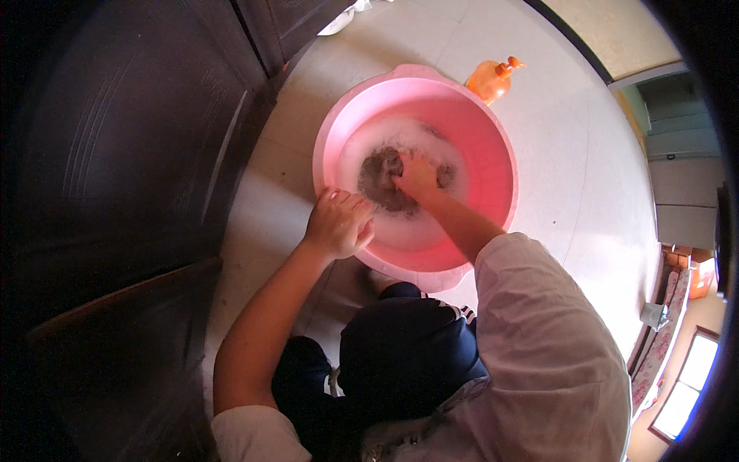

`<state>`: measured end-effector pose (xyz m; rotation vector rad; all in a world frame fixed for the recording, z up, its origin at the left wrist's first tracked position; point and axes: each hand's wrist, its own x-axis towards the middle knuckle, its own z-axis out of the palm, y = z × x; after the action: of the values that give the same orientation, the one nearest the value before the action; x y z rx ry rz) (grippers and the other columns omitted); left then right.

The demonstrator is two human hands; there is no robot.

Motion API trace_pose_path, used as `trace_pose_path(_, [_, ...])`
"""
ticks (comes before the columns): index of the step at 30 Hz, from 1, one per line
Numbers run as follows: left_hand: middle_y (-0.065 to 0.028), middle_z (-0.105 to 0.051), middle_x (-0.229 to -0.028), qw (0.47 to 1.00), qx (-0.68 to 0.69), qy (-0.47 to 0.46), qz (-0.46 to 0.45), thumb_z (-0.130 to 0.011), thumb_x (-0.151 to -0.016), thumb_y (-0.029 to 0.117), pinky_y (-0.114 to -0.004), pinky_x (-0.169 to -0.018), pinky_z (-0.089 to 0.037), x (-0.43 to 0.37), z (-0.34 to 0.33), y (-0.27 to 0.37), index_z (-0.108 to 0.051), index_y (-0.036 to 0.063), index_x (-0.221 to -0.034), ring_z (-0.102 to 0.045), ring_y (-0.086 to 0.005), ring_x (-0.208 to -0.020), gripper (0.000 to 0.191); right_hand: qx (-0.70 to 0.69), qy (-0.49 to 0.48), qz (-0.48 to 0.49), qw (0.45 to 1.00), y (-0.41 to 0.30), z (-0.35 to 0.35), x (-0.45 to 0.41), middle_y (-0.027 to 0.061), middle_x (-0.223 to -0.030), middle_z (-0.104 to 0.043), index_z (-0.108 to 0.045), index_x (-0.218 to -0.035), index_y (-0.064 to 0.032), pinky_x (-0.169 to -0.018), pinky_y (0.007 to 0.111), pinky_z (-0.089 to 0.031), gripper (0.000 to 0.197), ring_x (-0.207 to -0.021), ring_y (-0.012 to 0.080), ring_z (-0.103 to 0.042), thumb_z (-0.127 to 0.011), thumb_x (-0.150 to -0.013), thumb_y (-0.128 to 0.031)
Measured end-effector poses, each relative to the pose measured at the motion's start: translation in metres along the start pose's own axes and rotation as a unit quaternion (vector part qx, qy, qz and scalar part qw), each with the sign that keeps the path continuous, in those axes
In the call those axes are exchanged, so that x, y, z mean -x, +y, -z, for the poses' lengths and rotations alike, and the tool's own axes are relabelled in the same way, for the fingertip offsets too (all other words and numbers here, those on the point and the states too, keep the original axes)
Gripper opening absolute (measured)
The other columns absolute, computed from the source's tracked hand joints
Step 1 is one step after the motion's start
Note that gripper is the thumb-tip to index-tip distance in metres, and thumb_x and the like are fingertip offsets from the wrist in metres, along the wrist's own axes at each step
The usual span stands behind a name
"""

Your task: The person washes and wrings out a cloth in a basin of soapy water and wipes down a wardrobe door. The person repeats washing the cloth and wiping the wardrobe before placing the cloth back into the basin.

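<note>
A pink plastic basin stands on the floor before me, holding water topped with white soap suds. In its middle is a dark, wet mass; suds and water hide whether it is cloth. My right hand reaches into the basin and touches the dark patch, its thumb spread and its fingertips partly hidden. Over the near-left rim is my left hand, with curled fingers. Whether those fingers grip the rim or only rest there is hidden.
An orange pump bottle stands just beyond the basin's far-right rim. Dark wooden furniture rises close on my left. Pale floor tiles lie to the right, and my knees are near the basin's front.
</note>
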<state>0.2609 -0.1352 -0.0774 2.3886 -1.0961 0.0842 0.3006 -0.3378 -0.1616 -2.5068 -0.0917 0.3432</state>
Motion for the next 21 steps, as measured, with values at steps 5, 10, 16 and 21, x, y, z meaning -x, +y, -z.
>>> trace_pose_path(5, [-0.0068, -0.055, -0.075, 1.0, -0.003, 0.0, -0.004, -0.055, -0.064, 0.022, -0.037, -0.077, -0.035, -0.009, -0.001, 0.005, -0.054, 0.0098, -0.071, -0.052, -0.0225, -0.074, 0.014, 0.393, 0.084, 0.136, 0.905, 0.036, -0.026, 0.006, 0.0087, -0.107, -0.048, -0.052, -0.102, -0.014, -0.078, 0.04, -0.04, 0.038, -0.094, 0.0254, -0.048, -0.062, -0.067, -0.027])
trace_pose_path(10, [-0.0067, -0.054, -0.074, 1.0, 0.007, 0.016, -0.017, -0.055, -0.064, 0.022, -0.037, -0.076, -0.035, -0.006, -0.002, 0.004, -0.054, 0.0101, -0.072, -0.052, -0.0223, -0.074, 0.015, 0.093, 0.059, 0.022, 0.994, 0.025, -0.022, -0.003, 0.0124, -0.098, -0.049, -0.051, -0.104, -0.0119, -0.074, 0.039, -0.042, 0.046, -0.089, 0.0293, -0.051, -0.065, -0.064, -0.027])
trace_pose_path(16, [-0.0073, -0.054, -0.073, 1.0, -0.006, 0.017, -0.005, -0.056, -0.064, 0.023, -0.037, -0.076, -0.035, 0.0, 0.0, 0.0, -0.054, 0.0099, -0.072, -0.052, -0.0229, -0.075, 0.016, 0.241, 0.033, 0.062, 0.968, 0.01, -0.016, -0.001, 0.0135, -0.107, -0.044, -0.047, -0.106, -0.0114, -0.075, 0.043, -0.042, 0.047, -0.095, 0.0319, -0.048, -0.063, -0.064, -0.025])
trace_pose_path(21, [-0.0075, -0.055, -0.074, 1.0, 0.004, 0.006, -0.005, -0.056, -0.064, 0.023, -0.037, -0.076, -0.035, -0.003, -0.003, 0.003, -0.055, 0.0096, -0.072, -0.053, -0.0233, -0.076, 0.016, 0.292, 0.025, -0.07, 0.954, 0.003, -0.031, 0.004, 0.014, -0.109, -0.042, -0.047, -0.107, -0.0124, -0.079, 0.049, -0.039, 0.04, -0.099, 0.0322, -0.044, -0.056, -0.069, -0.019])
